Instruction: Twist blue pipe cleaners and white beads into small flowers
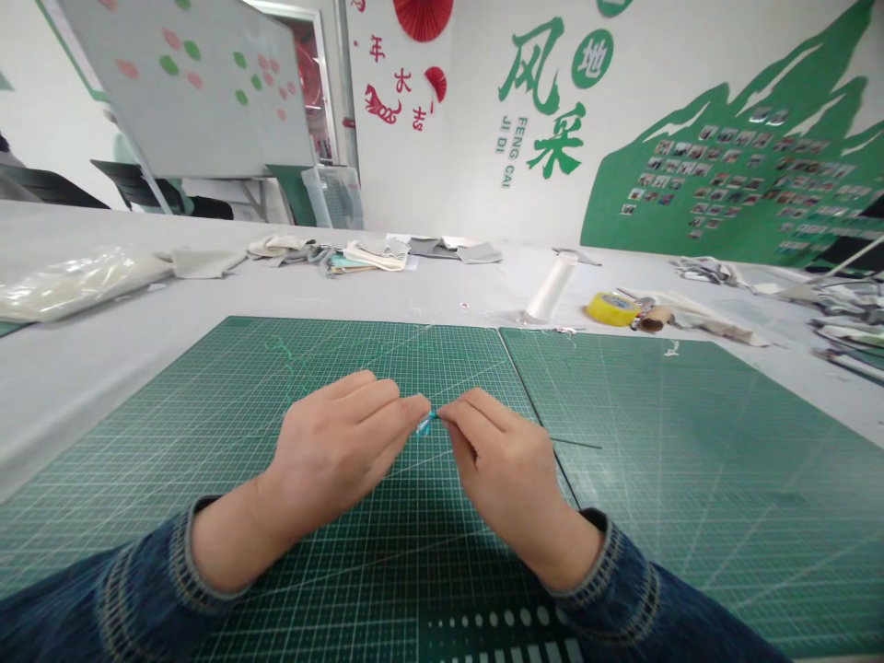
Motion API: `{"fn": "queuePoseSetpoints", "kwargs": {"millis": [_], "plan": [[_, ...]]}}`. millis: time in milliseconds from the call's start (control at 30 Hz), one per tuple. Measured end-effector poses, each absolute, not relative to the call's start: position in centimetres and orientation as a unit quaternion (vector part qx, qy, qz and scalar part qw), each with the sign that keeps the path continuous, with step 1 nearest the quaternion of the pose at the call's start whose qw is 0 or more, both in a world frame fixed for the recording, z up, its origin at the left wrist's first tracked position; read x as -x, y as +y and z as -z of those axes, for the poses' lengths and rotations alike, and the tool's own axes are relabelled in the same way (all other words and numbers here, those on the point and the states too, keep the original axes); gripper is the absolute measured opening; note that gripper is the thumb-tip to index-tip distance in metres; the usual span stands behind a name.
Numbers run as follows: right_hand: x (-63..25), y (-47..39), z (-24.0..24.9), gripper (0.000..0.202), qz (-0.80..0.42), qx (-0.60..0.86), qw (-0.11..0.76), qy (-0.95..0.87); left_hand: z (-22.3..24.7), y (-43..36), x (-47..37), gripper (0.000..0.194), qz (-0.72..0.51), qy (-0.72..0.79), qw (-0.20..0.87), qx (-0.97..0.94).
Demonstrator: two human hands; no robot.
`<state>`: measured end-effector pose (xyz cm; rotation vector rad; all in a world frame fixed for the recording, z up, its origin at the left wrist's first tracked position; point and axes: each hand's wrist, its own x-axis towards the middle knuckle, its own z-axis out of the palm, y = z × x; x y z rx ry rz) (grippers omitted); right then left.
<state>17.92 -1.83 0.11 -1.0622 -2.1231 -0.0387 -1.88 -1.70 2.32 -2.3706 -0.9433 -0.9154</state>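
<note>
My left hand (345, 442) pinches a small shiny blue piece (424, 424) between thumb and fingertips. Close beside it on the right, my right hand (507, 465) is closed on a thin dark stick (576, 444), whose long end sticks out to the right past the hand. The fingertips of the two hands almost meet at the blue piece, above the green cutting mat (387, 552). Where the stick and the blue piece join is too small to make out.
Loose green thread (286, 361) lies on the mat at the left. A second mat (691, 460) adjoins on the right. Beyond stand a white thread cone (551, 287), yellow tape (611, 309), fabric scraps (377, 253) and a plastic-wrapped bundle (83, 281).
</note>
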Motion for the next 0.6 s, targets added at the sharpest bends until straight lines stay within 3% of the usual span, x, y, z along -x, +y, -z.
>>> {"fn": "queuePoseSetpoints", "kwargs": {"millis": [433,600], "plan": [[-17.8,-2.0,-0.3,0.023,-0.015,0.381,0.344,-0.858,-2.9,-0.9,2.1,0.017,0.322,-0.422,0.039,0.847],[-18.1,-1.7,-0.4,0.021,-0.127,0.343,0.378,-0.851,-3.0,0.4,2.7,0.014,0.317,-0.468,-0.184,0.804]]}}
